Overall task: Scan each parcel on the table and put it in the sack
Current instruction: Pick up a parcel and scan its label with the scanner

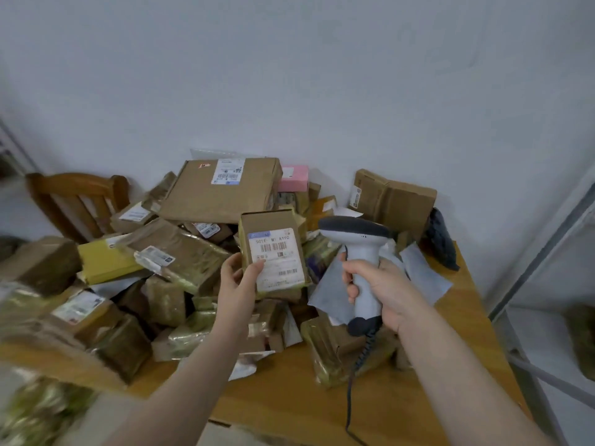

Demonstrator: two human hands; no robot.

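My left hand (240, 280) holds a small brown cardboard parcel (273, 252) upright above the pile, thumb on its white barcode label, which faces me. My right hand (383, 284) grips the handle of a grey handheld scanner (357, 243), whose dark head is level with the parcel's right edge. Its coiled cable (357, 375) hangs down over the table. A heap of brown taped parcels (180, 259) covers the wooden table (322, 403). No sack is in view.
A large flat cardboard box (222, 191) and a pink box (293, 179) lie at the back of the heap. Another brown parcel (392, 201) leans on the wall. A wooden chair (77, 197) stands at the left, a metal rack (547, 252) at the right.
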